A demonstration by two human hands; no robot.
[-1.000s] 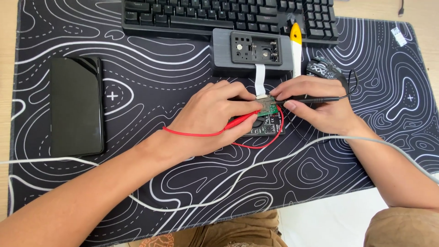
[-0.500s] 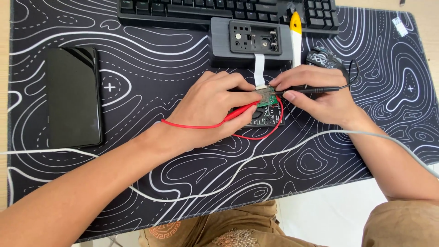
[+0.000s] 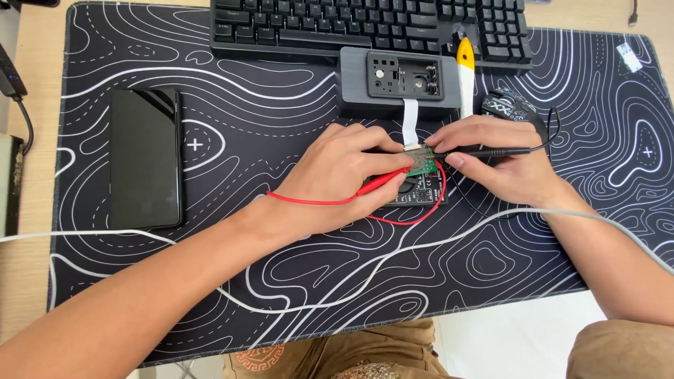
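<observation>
Left hand (image 3: 344, 179) pinches the red probe (image 3: 379, 184) and right hand (image 3: 502, 165) grips the black probe (image 3: 484, 151), both tips on the circuit board (image 3: 423, 184) just below the grey box (image 3: 400, 83); steady, light contact seems best.

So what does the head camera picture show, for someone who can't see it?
Two bare hands press test probes onto a small green circuit board: the left hand holds a red probe, the right hand a black probe. They work on a black desk mat, with a keyboard above and a dark phone at left.
</observation>
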